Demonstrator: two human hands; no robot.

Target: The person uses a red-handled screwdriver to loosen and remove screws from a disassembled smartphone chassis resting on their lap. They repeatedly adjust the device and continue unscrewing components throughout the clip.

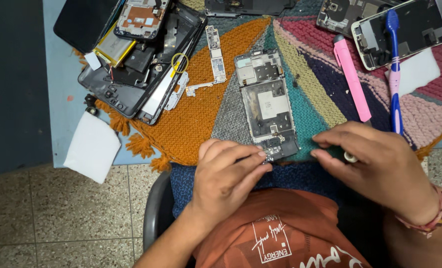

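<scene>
The opened phone frame (267, 104) lay lengthwise straight ahead of both hands, its near end touching the left hand (227, 174)'s pinched grip, while the right hand (375, 161) beside it clenched a small tool (350, 157).

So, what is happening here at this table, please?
A person sits at a table covered by a colourful knitted mat and works on an opened phone frame. The left hand pinches the frame's lower end, and the right hand holds a small tool near it; its tip is hidden. A loose circuit board lies left of the frame, next to a pile of phone parts. A pink pen and a blue toothbrush lie to the right.
</scene>
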